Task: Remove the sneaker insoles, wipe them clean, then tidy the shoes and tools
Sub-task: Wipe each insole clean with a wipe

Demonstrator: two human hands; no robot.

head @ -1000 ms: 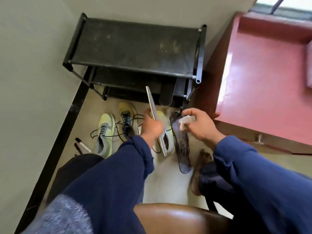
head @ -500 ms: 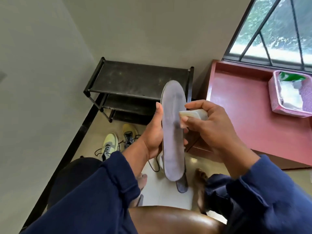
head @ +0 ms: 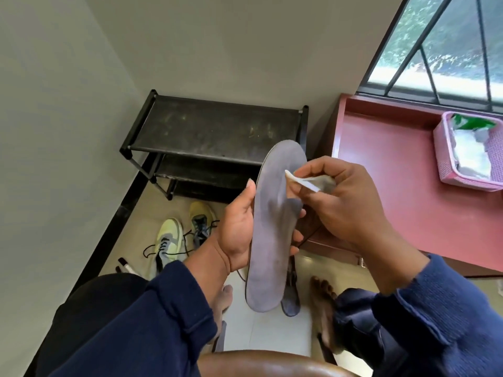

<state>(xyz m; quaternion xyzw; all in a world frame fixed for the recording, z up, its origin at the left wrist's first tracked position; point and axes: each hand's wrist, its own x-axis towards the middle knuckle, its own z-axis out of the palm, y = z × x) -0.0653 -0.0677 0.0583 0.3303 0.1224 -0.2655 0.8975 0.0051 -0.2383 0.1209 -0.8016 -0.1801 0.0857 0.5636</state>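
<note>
A grey insole (head: 269, 240) stands upright in front of me, its top face toward the camera. My left hand (head: 239, 232) grips it round the middle from the left edge. My right hand (head: 343, 202) pinches a folded white wipe (head: 302, 182) against the insole's upper right part. A second dark insole (head: 291, 303) lies on the floor behind, mostly hidden. Two yellow-green sneakers (head: 168, 240) (head: 201, 216) with loose black laces lie on the floor at the left.
A black two-tier shoe rack (head: 217, 126) stands in the corner. A red desk (head: 402, 172) at the right carries a pink basket (head: 446, 159) with white cloths. A marker (head: 126, 265) lies by the left wall. My bare feet (head: 324, 300) rest on the tiles.
The insole came up off the floor to chest height with its top face turned toward me. My right hand brought the wipe onto its upper part. My view tilted upward.
</note>
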